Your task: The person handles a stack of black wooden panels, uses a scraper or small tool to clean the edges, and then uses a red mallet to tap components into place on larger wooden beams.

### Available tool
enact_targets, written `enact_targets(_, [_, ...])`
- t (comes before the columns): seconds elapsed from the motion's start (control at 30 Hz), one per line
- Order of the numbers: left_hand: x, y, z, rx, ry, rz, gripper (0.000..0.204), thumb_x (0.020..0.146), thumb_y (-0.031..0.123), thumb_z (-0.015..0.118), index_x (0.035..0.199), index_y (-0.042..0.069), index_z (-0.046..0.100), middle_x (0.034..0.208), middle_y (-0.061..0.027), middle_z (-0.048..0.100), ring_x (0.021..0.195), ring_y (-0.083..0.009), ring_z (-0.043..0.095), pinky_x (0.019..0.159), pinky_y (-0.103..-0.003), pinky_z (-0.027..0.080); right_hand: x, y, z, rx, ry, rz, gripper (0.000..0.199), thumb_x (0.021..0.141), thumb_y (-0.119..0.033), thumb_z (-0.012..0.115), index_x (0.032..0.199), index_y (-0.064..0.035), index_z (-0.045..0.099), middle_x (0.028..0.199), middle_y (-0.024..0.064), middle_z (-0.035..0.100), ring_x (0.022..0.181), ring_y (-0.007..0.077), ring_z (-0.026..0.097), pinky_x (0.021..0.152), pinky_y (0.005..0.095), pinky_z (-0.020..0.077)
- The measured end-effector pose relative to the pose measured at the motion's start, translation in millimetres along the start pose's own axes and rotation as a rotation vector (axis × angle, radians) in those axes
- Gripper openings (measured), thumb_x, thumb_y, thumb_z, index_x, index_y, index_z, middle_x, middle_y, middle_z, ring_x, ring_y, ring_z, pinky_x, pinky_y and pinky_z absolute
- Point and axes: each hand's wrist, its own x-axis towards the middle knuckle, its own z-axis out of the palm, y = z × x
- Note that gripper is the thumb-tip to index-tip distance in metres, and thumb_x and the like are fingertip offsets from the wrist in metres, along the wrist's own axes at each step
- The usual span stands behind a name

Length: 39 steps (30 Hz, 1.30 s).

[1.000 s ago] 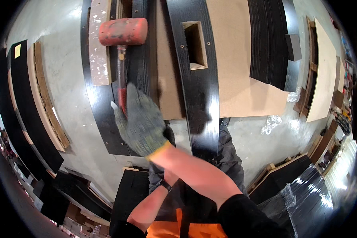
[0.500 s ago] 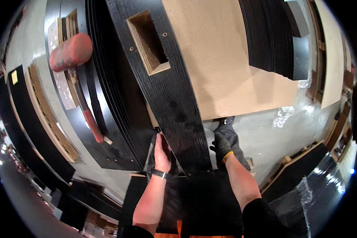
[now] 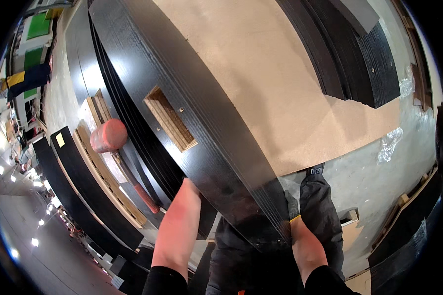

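Head view is mostly one long black panel (image 3: 216, 147), wood-grain face with a rectangular cutout (image 3: 171, 119) showing raw chipboard inside. Its long axis runs from the near end at the person's waist up and away to the top left. Both hands sit at that near end: left hand (image 3: 194, 189) tucked under the left edge, mostly hidden, so I can't tell how its grip sits; right hand (image 3: 293, 212), in a grey glove, is clamped on the lower right corner. Underneath lies a bare tan chipboard sheet (image 3: 290, 93). Off left, a red-headed mallet (image 3: 109, 136) rests on stacked black boards (image 3: 79, 182). Grey concrete floor (image 3: 379, 182) is on the right.
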Motion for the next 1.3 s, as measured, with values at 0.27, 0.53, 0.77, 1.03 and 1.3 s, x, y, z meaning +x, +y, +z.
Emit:
enact_targets(0.27, [13, 4, 10, 0.024, 0.028, 0.009, 0.052, 0.097, 0.045, 0.045, 0.124, 0.002, 0.055, 0.120, -0.0125, 0.061, 0.105, -0.0284, 0.060, 0.092, -0.041, 0.049, 25, 39, -25, 0.252, 0.010, 0.185, 0.040, 0.091, -0.036, 0.064, 0.102, 0.0022, 0.067, 0.095, 0.0101, 0.069, 0.077, 0.0227, 0.065, 0.070, 0.0359, 0.0548])
enact_targets(0.53, [15, 37, 6, 0.069, 0.056, 0.026, 0.051, 0.097, 0.044, 0.045, 0.124, 0.002, 0.055, 0.120, -0.0124, 0.061, 0.105, -0.0284, 0.060, 0.092, -0.041, 0.049, 11, 39, 15, -0.010, 0.112, -0.151, 0.042, 0.090, -0.039, 0.065, 0.104, -0.0001, 0.068, 0.096, 0.0067, 0.068, 0.082, 0.0154, 0.060, 0.077, 0.0293, 0.0496])
enact_targets(0.77, [11, 84, 13, 0.130, 0.102, 0.068, 0.051, 0.097, 0.044, 0.045, 0.124, 0.002, 0.055, 0.120, -0.0123, 0.061, 0.105, -0.0283, 0.060, 0.092, -0.041, 0.049, -14, 6, 71, 0.102, 0.189, 0.130, 0.039, 0.091, -0.030, 0.065, 0.117, 0.0002, 0.064, 0.113, 0.0081, 0.066, 0.101, 0.0143, 0.059, 0.091, 0.0292, 0.0458])
enact_targets(1.03, [-25, 35, 0, 0.149, 0.190, -0.003, 0.050, 0.097, 0.044, 0.045, 0.124, 0.002, 0.055, 0.120, -0.0122, 0.061, 0.105, -0.0283, 0.060, 0.092, -0.041, 0.049, -31, 21, 66, 0.364, 0.203, 0.060, 0.035, 0.091, -0.034, 0.065, 0.105, -0.0019, 0.068, 0.095, 0.0083, 0.069, 0.081, 0.0163, 0.063, 0.074, 0.0292, 0.0520])
enact_targets(1.3, [-13, 57, 8, 0.171, 0.141, 0.001, 0.050, 0.097, 0.043, 0.045, 0.123, 0.002, 0.055, 0.120, -0.0121, 0.061, 0.105, -0.0282, 0.060, 0.092, -0.041, 0.049, -33, 9, 102, 0.477, 0.143, 0.114, 0.031, 0.092, -0.028, 0.061, 0.108, -0.0021, 0.066, 0.101, 0.0095, 0.069, 0.086, 0.0214, 0.064, 0.078, 0.0345, 0.0539])
